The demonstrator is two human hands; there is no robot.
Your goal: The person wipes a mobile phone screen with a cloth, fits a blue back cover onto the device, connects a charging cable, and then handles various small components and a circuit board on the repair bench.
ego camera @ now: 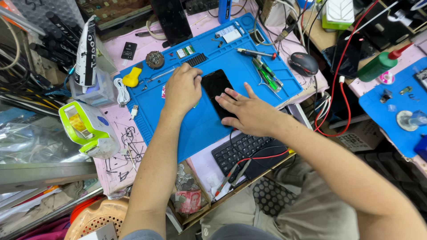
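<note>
Both hands are pinning a dark smartphone (216, 92) flat on the blue repair mat (195, 129).

The left hand (182, 89) is curling loosely at its upper-left edge; the right hand (249, 113) is pressing open-fingered on the lower screen. Prying would need a tool. A white-and-black tube (86, 53) is standing left; a green bottle (378, 66) is lying right.

Single view, head-mounted, no second camera to overlap with. Looks steeply down and forward from above the person's lap onto the worktop (120, 171). Frame is rolled, so the blue repair mat (200, 129) sits skewed, its far edge climbing toward the upper right. Close range: both forearms enter from the bottom edge and fill the lower half. Left hand (181, 90) and right hand (249, 114) sit near frame centre. A second blue mat (391, 111) is cut off at the right edge.
</note>
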